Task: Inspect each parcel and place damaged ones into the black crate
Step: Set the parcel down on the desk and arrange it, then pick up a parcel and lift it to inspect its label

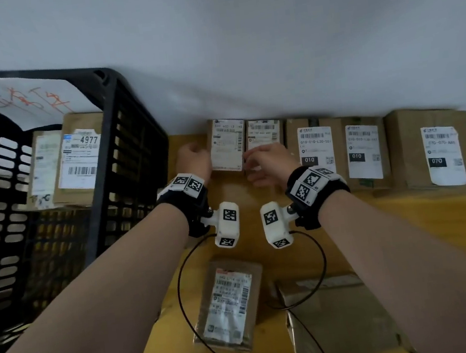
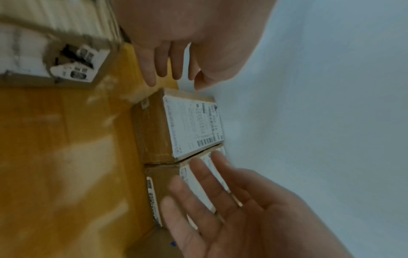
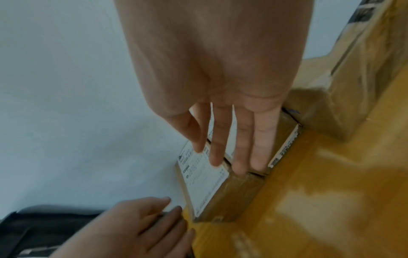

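A small cardboard parcel [image 1: 227, 145] with a white label stands leftmost in a row along the wall; it also shows as parcel [image 2: 176, 125] and parcel [image 3: 205, 183]. My left hand [image 1: 195, 156] is open just left of it, fingers straight [image 2: 154, 69]; contact is unclear. My right hand [image 1: 265, 159] is open, its fingers [image 3: 220, 148] lying over the second small parcel [image 1: 264, 131], fingertips at the seam between the two. The black crate [image 1: 115, 132] stands at the left and holds two labelled parcels [image 1: 79, 157].
More labelled boxes [image 1: 365, 148] continue the row to the right on the yellow table [image 1: 243, 198]. A flat bagged parcel [image 1: 229, 303] and a cardboard box [image 1: 330, 311] lie near the front, with cables across them. A torn box [image 2: 73, 69] shows blurred.
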A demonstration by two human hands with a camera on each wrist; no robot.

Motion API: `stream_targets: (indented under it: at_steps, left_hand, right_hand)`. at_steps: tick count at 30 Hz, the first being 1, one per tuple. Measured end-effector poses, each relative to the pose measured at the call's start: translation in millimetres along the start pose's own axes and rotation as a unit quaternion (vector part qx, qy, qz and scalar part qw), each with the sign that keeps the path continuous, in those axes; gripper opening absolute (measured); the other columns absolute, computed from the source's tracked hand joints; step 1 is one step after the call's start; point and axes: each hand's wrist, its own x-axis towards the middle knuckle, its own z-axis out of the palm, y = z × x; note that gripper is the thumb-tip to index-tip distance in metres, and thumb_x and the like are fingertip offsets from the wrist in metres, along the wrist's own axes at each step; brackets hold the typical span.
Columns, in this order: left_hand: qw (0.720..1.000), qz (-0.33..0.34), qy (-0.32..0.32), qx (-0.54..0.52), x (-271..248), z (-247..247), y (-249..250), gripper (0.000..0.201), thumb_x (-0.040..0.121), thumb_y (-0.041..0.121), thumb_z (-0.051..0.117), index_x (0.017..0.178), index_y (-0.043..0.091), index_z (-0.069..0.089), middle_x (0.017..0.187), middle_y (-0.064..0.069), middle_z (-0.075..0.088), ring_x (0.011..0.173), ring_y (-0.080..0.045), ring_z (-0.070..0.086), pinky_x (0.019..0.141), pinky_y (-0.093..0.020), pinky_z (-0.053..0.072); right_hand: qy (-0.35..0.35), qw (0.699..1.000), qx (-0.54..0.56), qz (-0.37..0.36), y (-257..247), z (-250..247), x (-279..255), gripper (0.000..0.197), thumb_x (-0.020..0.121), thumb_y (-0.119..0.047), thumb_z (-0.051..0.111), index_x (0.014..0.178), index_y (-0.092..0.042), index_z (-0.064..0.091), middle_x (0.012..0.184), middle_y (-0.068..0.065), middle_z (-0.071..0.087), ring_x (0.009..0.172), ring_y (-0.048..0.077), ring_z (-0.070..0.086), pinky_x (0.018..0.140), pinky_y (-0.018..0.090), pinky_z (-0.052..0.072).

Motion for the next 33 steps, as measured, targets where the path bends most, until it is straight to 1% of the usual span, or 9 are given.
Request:
stream_targets:
  at_steps: [4, 7, 14, 16, 19, 21, 26, 30, 33]
  left_hand:
    - [0.997, 0.051, 0.047, 0.015, -15, -30, 1, 0.049, 0.101, 0.006, 0.044, 0.147, 0.017, 0.056, 0.149, -0.006, 0.058, 0.133, -0.025, 0.056, 0.106, -0.028, 0.042]
    - [0.994, 0.064, 0.055, 0.064, -18, -53, -11, 0.051, 0.097, 0.012, 0.049, 0.147, 0.022, 0.057, 0.146, -0.009, 0.059, 0.138, -0.030, 0.052, 0.115, -0.035, 0.041]
    - [0.992, -0.109, -0.030, 0.049, -25, -75, -60, 0.064, 0.097, 0.016, 0.054, 0.157, 0.004, 0.035, 0.156, -0.020, 0.042, 0.141, -0.040, 0.044, 0.115, -0.042, 0.039]
    - [0.989, -0.142, -0.051, -0.001, -26, -74, -73, 0.052, 0.100, 0.014, 0.055, 0.148, -0.004, 0.045, 0.146, -0.021, 0.054, 0.133, -0.038, 0.054, 0.110, -0.041, 0.046]
    - [0.983, -0.154, -0.094, -0.025, -37, -72, -81, 0.027, 0.101, 0.019, 0.056, 0.118, -0.001, 0.061, 0.126, -0.020, 0.065, 0.115, -0.036, 0.064, 0.105, -0.046, 0.053]
    - [0.985, -0.132, -0.110, -0.021, -43, -70, -80, 0.017, 0.100, 0.022, 0.058, 0.102, 0.006, 0.061, 0.117, -0.017, 0.068, 0.109, -0.034, 0.066, 0.104, -0.046, 0.054]
    - [0.989, -0.049, -0.135, -0.039, -74, -83, -57, 0.019, 0.100, 0.015, 0.057, 0.085, 0.008, 0.065, 0.101, -0.015, 0.071, 0.101, -0.032, 0.067, 0.098, -0.047, 0.055]
    - [0.985, 0.030, -0.133, -0.104, -121, -108, -24, 0.016, 0.097, 0.020, 0.066, 0.101, 0.007, 0.074, 0.090, -0.011, 0.073, 0.084, -0.028, 0.070, 0.065, -0.030, 0.055]
    - [0.974, 0.109, -0.140, -0.143, -162, -134, 13, 0.023, 0.098, 0.027, 0.068, 0.114, 0.012, 0.076, 0.105, -0.009, 0.077, 0.090, -0.023, 0.073, 0.071, -0.031, 0.060]
  right_hand:
    - [-0.050, 0.998, -0.029, 0.029, 3, 25, -16, 0.021, 0.102, -0.024, 0.062, 0.119, -0.016, 0.070, 0.107, 0.005, 0.078, 0.086, 0.027, 0.075, 0.061, 0.034, 0.061]
    - [-0.083, 0.993, -0.063, 0.059, 7, 48, -26, 0.028, 0.101, -0.031, 0.063, 0.125, -0.016, 0.065, 0.115, 0.004, 0.074, 0.094, 0.027, 0.073, 0.081, 0.045, 0.063]
    - [-0.133, 0.979, -0.108, 0.114, 29, 92, -42, 0.058, 0.104, -0.051, 0.051, 0.151, -0.018, 0.043, 0.135, 0.005, 0.063, 0.109, 0.032, 0.069, 0.106, 0.054, 0.049]
    - [-0.152, 0.977, -0.080, 0.130, 37, 101, -49, 0.059, 0.105, -0.054, 0.044, 0.153, -0.020, 0.042, 0.139, 0.010, 0.059, 0.105, 0.032, 0.069, 0.097, 0.045, 0.049]
    - [-0.157, 0.978, -0.011, 0.138, 46, 109, -56, 0.054, 0.106, -0.057, 0.042, 0.116, -0.010, 0.064, 0.099, 0.013, 0.063, 0.050, 0.018, 0.056, 0.052, 0.027, 0.044]
    - [-0.130, 0.982, 0.001, 0.135, 47, 110, -61, 0.050, 0.105, -0.060, 0.041, 0.096, -0.016, 0.063, 0.092, 0.011, 0.062, 0.056, 0.020, 0.058, 0.050, 0.031, 0.047]
    - [-0.040, 0.998, 0.003, 0.041, 29, 82, -93, 0.048, 0.102, -0.054, 0.051, 0.120, -0.012, 0.067, 0.114, 0.017, 0.070, 0.100, 0.038, 0.071, 0.088, 0.055, 0.061]
    - [0.020, 0.998, 0.035, -0.049, -5, 60, -147, 0.031, 0.101, -0.042, 0.058, 0.110, -0.015, 0.070, 0.107, 0.011, 0.075, 0.094, 0.032, 0.073, 0.088, 0.053, 0.061]
    - [0.055, 0.988, 0.061, -0.129, -36, 48, -199, 0.023, 0.101, -0.034, 0.062, 0.112, -0.015, 0.068, 0.108, 0.010, 0.074, 0.094, 0.030, 0.073, 0.083, 0.050, 0.063]
